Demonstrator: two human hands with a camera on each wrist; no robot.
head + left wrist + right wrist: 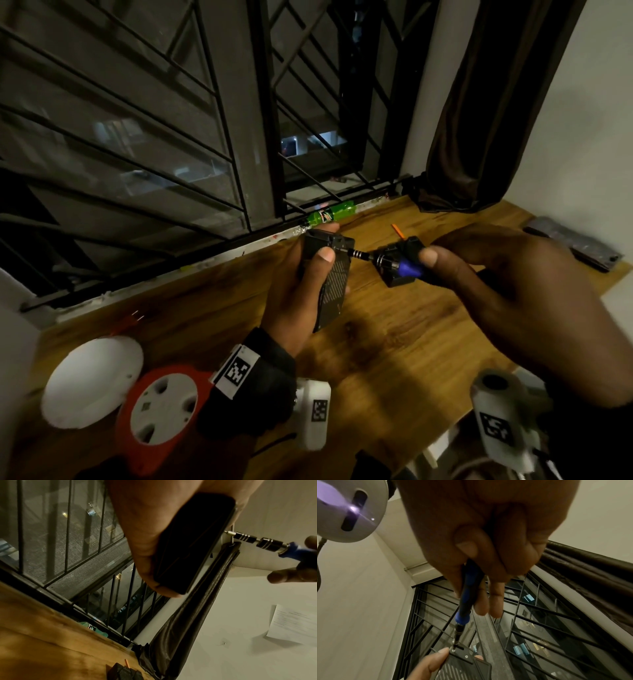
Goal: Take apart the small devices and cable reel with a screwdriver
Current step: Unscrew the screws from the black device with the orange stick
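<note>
A: We are working over the brown wooden worktop (394, 342) by the barred window. Lying at its near left are the round white plastic cover (92, 380) and the red cable reel body with a white socket face (161, 414), the two just beside each other, so we are judging the reel already opened.

B: And the device in hand?

A: Our left hand (298, 291) is gripping the black rectangular device casing (329, 277) clear of the worktop, thumb across its face and fingers behind, its end plate turned toward the tool. We are likely holding it raised to keep it from twisting while the screw turns.

B: Then the right?

A: Our right hand (507, 270) is pinching the blue-handled precision screwdriver with a ringed black metal shaft (380, 262) between thumb and fingertips. The light pinch suits spinning a small tool.

B: Is the tip seated?

A: In the right wrist view it is meeting a corner screw on the end plate; a second small silver screw (466, 656) is sitting just beside it.

B: Any containers?

A: Only a green plastic soda bottle (330, 214) lying on the sill; we cannot tell what it holds. A small black block (402, 277) is resting on the worktop under the tool.
</note>
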